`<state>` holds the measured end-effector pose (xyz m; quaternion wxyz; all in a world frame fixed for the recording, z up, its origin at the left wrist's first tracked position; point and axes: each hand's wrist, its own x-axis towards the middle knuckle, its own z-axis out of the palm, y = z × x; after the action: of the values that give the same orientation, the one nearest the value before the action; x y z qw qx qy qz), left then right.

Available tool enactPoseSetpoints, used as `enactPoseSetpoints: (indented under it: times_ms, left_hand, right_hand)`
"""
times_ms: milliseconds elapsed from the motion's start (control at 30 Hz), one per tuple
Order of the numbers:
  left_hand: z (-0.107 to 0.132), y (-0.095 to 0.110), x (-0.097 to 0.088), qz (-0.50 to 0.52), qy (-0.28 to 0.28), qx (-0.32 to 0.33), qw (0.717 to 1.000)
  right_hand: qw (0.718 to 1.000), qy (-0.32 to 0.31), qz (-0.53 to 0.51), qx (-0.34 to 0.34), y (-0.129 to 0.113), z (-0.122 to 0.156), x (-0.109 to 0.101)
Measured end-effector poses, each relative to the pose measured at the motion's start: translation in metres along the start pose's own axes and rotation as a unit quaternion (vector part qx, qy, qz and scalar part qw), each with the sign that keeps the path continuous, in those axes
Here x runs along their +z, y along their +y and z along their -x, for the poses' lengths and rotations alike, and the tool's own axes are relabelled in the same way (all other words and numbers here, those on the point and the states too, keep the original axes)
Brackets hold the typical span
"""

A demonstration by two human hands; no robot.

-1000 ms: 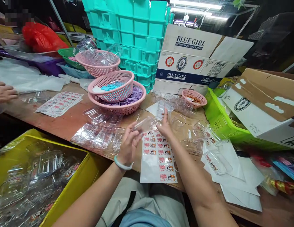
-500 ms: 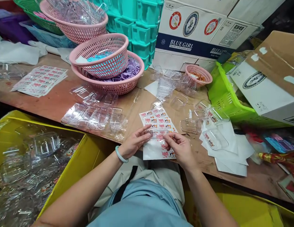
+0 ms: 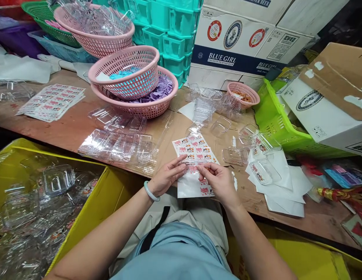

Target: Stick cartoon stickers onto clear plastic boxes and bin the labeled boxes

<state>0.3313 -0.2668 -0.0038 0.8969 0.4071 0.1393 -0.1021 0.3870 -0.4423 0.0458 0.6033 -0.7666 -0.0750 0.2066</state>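
Thumb and fingers of my left hand (image 3: 168, 175) grip the left end of a small clear plastic case (image 3: 188, 162) above the table's front edge. My right hand (image 3: 220, 182) is pinched at the case's right side, on what looks like a pink-printed sticker (image 3: 193, 168); the fingertips partly hide it. Sticker sheets (image 3: 195, 144) with pink lettering and cartoon cats lie beneath both hands. The lower left of the top sheet is bare white backing (image 3: 188, 188).
Clear cases (image 3: 119, 146) lie left; stickered ones (image 3: 262, 171) rest on white papers right. A yellow bin (image 3: 90, 194) of cases stands at lower left. Behind are pink baskets (image 3: 137, 103), a green basket (image 3: 281, 116), cartons (image 3: 233, 70) and more sticker sheets (image 3: 54, 101).
My right hand has shifted slightly left along the case, and pink print now shows between the hands. The left hand keeps its hold, nearly unmoved.
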Motion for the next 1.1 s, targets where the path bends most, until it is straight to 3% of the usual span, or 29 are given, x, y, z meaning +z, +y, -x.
enactPoseSetpoints:
  times_ms: [333,533,733,867,933,1033,1100]
  left_hand:
    - [0.002,0.001,-0.002,0.005,0.006,-0.007,1.000]
    - [0.003,0.001,0.007,-0.027,0.014,0.006,1.000]
    - [-0.004,-0.008,0.020,-0.090,0.094,0.077,0.988]
    - [0.000,-0.007,0.023,-0.107,0.114,0.081,0.984]
    - [0.004,-0.004,0.029,-0.109,0.090,0.086,0.986]
    - [0.007,0.001,0.039,-0.119,0.035,0.084,0.989]
    - [0.004,0.002,0.045,-0.133,0.007,0.071,0.988]
  right_hand:
    - [1.000,0.000,0.012,0.001,0.003,-0.003,0.001]
    - [0.995,0.023,0.087,-0.031,0.003,0.002,0.008]
    - [0.936,0.152,0.271,-0.164,0.019,0.005,0.007]
    - [0.928,0.261,0.218,-0.150,0.029,0.000,-0.006]
    - [0.950,0.226,0.159,-0.143,0.030,0.000,-0.009]
    - [0.987,0.094,0.055,-0.115,0.028,0.006,-0.013]
    - [0.996,0.008,-0.004,-0.088,0.026,0.012,-0.022]
